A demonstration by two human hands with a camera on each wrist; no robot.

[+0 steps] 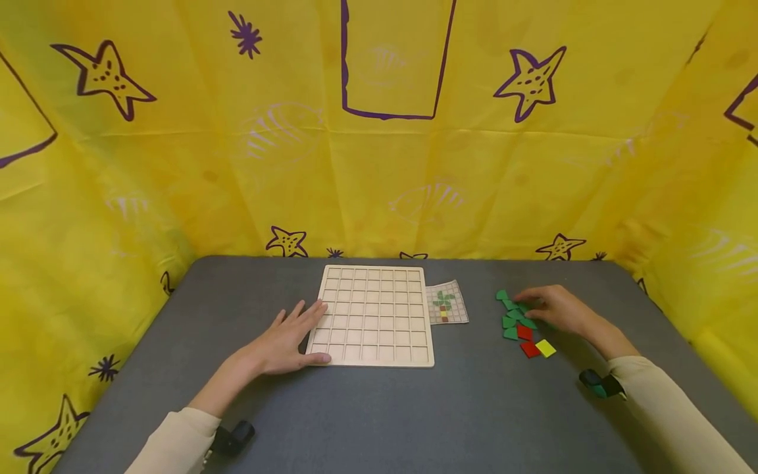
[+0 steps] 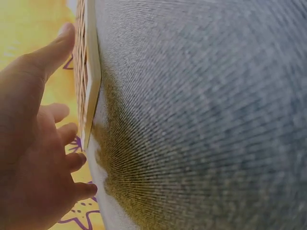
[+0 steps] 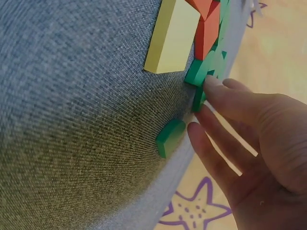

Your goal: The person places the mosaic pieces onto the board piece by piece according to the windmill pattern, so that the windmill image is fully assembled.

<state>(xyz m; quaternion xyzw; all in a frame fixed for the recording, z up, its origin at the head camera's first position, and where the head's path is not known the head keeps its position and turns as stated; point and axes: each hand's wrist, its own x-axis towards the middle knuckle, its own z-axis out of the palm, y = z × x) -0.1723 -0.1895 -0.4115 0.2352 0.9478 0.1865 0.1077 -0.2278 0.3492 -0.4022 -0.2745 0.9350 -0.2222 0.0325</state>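
Note:
A pale wooden grid board (image 1: pixel 372 316) lies on the grey table. My left hand (image 1: pixel 290 342) rests at its left edge, fingers spread over the rim and thumb at the near corner. In the left wrist view, the left hand's (image 2: pixel 43 143) fingers stand apart beside the board's side (image 2: pixel 94 72). To the right, my right hand (image 1: pixel 559 309) reaches over a small pile of green tiles (image 1: pixel 510 322), thumb and fingers apart with fingertips among them. The right wrist view has the right hand's (image 3: pixel 254 129) thumb over a green tile (image 3: pixel 195 72); one rounded green tile (image 3: pixel 170 136) lies separately.
A pattern card (image 1: pixel 448 303) with green, yellow and brown squares lies against the board's right side. Red tiles (image 1: pixel 530 349) and a yellow tile (image 1: pixel 545 348) sit at the pile's near end. A yellow curtain (image 1: pixel 379 184) with purple starfish hangs behind the table (image 1: pixel 379 421).

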